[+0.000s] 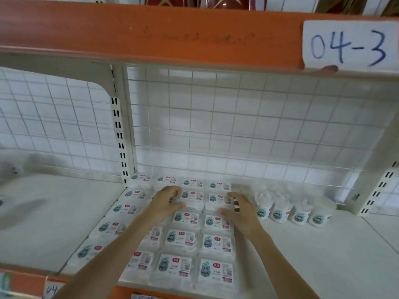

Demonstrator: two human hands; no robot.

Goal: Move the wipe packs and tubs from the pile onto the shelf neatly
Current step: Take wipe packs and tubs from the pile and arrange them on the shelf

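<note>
**Both hands on the grid of wipe packs**

Here the white shelf (302, 251) carries the goods directly, with no box or tray showing. The wipe packs (179, 238) lie flat in a tidy grid of four columns running from the front lip back to the wire mesh panel (237, 117), filling the left part of the bay beside the slotted upright (118, 134). To their right, near the back, four tubs (280, 212) stand upright in a row, close together, each with crinkled clear film gathered on top.

Each pack is a soft clear pouch of white wipes with a white label showing a small cartoon figure, a red logo and a barcode. The tubs are white with the same figure on the front.

The left hand (166, 201) and the right hand (239, 209) rest on packs in the rear rows, fingers spread and only slightly bent, touching the tops and gripping nothing.

Bare shelf lies open right of the packs and in front of the tubs. The orange beam (151, 33) overhead bears a card reading "04-3" (349, 46).
</note>
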